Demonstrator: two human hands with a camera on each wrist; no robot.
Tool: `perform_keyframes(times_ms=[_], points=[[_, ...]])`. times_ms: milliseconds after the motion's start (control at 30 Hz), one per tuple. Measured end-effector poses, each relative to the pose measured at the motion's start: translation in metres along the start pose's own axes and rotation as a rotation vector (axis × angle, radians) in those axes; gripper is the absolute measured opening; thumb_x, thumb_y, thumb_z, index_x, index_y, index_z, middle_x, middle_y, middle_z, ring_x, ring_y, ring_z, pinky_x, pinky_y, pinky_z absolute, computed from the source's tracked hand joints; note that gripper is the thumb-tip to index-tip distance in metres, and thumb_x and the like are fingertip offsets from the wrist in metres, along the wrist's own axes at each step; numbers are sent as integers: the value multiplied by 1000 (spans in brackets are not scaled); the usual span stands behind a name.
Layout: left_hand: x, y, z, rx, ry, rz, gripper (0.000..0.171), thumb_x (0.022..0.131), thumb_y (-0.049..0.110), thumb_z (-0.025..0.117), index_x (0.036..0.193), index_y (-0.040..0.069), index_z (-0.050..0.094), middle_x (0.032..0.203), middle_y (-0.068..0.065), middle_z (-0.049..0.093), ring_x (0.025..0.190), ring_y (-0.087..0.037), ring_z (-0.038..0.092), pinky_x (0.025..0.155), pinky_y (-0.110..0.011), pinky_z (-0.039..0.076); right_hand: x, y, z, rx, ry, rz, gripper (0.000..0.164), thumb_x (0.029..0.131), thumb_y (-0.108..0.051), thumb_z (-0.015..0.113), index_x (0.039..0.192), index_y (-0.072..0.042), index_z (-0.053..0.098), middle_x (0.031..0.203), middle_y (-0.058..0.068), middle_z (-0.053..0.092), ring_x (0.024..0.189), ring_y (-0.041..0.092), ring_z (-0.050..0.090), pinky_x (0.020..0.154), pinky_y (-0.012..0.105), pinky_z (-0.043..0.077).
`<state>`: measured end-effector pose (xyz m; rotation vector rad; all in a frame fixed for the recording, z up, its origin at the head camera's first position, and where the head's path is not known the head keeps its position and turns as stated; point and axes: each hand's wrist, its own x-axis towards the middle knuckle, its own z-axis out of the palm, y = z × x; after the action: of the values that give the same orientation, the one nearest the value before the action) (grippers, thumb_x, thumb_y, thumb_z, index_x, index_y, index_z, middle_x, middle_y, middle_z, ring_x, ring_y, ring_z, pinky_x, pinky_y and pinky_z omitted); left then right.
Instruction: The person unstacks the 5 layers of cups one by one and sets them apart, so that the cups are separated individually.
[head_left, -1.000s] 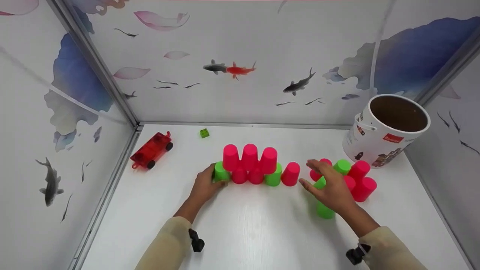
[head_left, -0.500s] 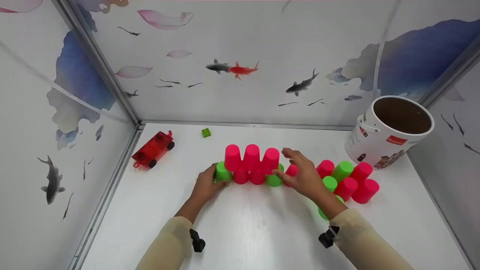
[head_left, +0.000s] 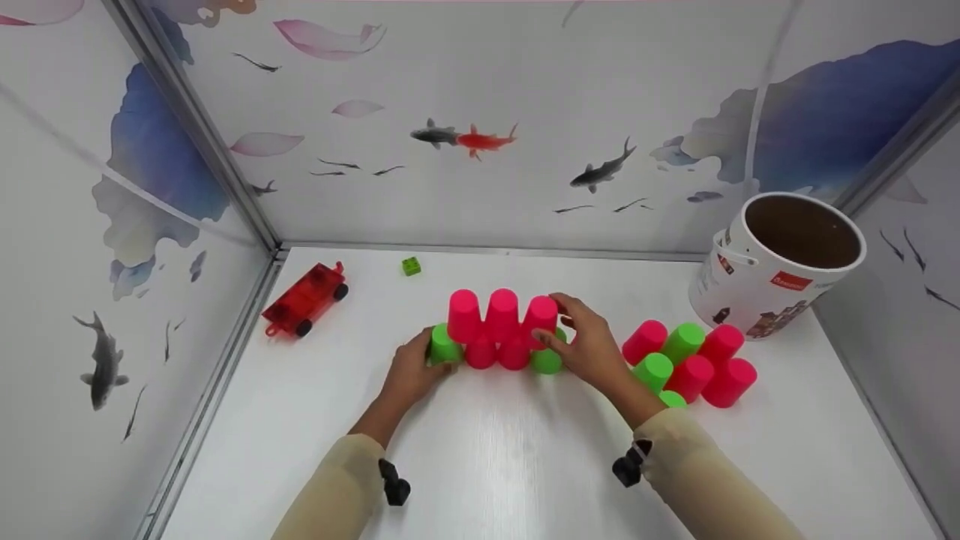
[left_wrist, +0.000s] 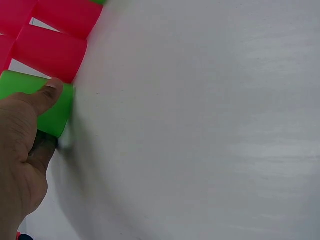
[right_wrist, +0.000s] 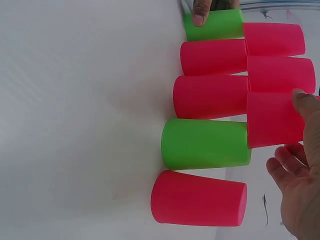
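Several upside-down cups stand side by side in a row, with three pink cups on top of them. My left hand (head_left: 409, 371) grips the green cup (head_left: 445, 345) at the row's left end, its thumb across the front. At the upper layer's right end, my right hand (head_left: 592, 349) holds the pink cup (head_left: 541, 311), thumb on the near side and fingers around the far side. Below it stands another green cup (right_wrist: 206, 143). A pink cup (right_wrist: 200, 199) at the row's right end shows in the right wrist view; the right hand hides it in the head view.
A cluster of pink and green cups (head_left: 691, 375) stands at the right, partly behind the right forearm. Behind it is a white bucket (head_left: 735, 289). A red toy wagon (head_left: 307, 300) and a small green brick (head_left: 411, 266) lie at the back left, near the walls.
My right hand has moved left from beside the cup cluster to the upper right pink cup and closed around it. The left hand stays on its green cup.
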<state>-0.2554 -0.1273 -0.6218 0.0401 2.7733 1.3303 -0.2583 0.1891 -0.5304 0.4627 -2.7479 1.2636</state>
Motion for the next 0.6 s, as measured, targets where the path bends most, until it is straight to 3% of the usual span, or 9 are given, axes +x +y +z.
perform_keyframes(times_ms=[133,333,467,600], points=[[0,0,0,-10,0,-7,64,97,20,86,155,16,59,147,-6,71,138,-29,64,123,-53,52,-2,-2,-3,32,14,-2,66,94,-19,90,152,-8,59,146,13,69,139,38,67,112,56,60],[0,-3,1,-19,4,14,65,96,20,87,155,14,60,147,-7,71,139,-30,65,123,-53,52,-11,0,-19,55,57,-8,68,93,-17,91,151,-6,59,144,13,70,137,37,68,108,56,62],[0,-3,1,-5,14,32,66,95,17,87,155,13,60,146,-8,72,138,-31,66,122,-53,52,-20,6,-33,29,101,-36,71,91,-15,93,152,-4,58,144,15,69,134,38,69,106,57,63],[1,-2,2,-9,5,9,68,95,19,88,156,14,59,148,-7,71,140,-30,64,124,-53,51,-30,15,-48,-12,126,-38,75,90,-13,93,154,-6,56,147,14,68,134,36,69,105,55,64]])
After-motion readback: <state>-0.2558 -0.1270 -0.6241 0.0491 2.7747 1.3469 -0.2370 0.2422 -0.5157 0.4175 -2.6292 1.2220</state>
